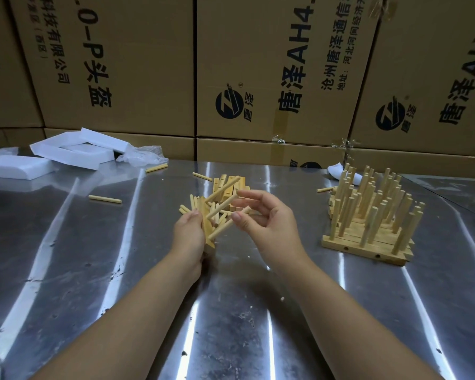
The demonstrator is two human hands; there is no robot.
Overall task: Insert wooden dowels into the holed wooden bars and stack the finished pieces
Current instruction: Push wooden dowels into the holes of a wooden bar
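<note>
My left hand [189, 234] grips a holed wooden bar [205, 226] held on end above the metal table [231, 297]. Three dowels [223, 205] stick out of the bar, slanting up to the right. My right hand [269, 220] is beside them, its thumb and fingers loosely curved around the dowels' free ends; the thumb touches the lowest dowel. Behind the hands lies a heap of loose dowels and bare holed bars [228, 187]. At the right stands the stack of finished pieces [373, 215], bars laid flat with many dowels pointing up.
Loose dowels [104, 199] lie on the table, with others [156, 167] further back. White foam blocks [74, 150] and crumpled plastic wrap [144, 156] sit at the back left. Printed cardboard boxes [272, 78] form a wall behind the table.
</note>
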